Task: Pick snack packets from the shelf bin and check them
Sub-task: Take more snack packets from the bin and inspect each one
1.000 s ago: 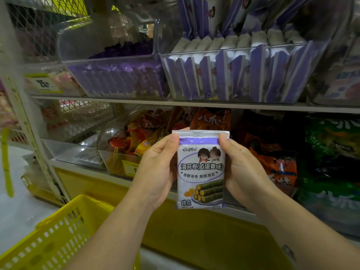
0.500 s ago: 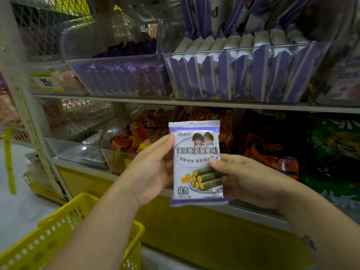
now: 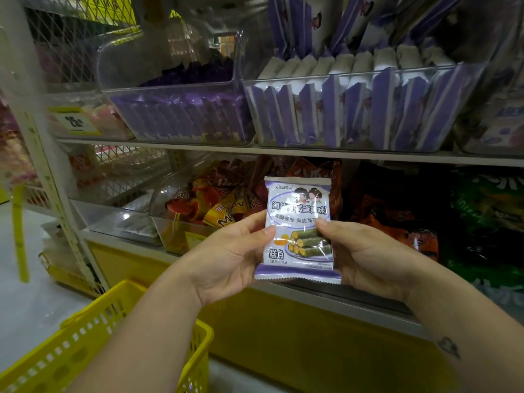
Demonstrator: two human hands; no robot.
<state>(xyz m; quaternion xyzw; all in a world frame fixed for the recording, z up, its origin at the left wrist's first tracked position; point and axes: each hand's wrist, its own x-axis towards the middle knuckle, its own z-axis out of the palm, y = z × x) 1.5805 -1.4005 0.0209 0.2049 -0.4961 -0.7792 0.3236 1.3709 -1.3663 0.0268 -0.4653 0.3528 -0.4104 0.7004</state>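
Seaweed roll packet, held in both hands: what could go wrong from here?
1. Slip: the left hand and right hand pinch the glossy seaweed roll packet only at its side edges. The yellow basket sits down-left, not under it, so a drop would likely miss.
2. Missed check: the right thumb covers the end of a printed line, and glare streaks the lower film.
3. Hard squeezing might crush the rolls inside.

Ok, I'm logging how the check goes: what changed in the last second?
The left grip and right grip slid down the snack packet, from its top corners to its middle edges, thumbs on the front. Neither let go. The packet stays upright, front facing the camera; the yellow basket stays lower left.
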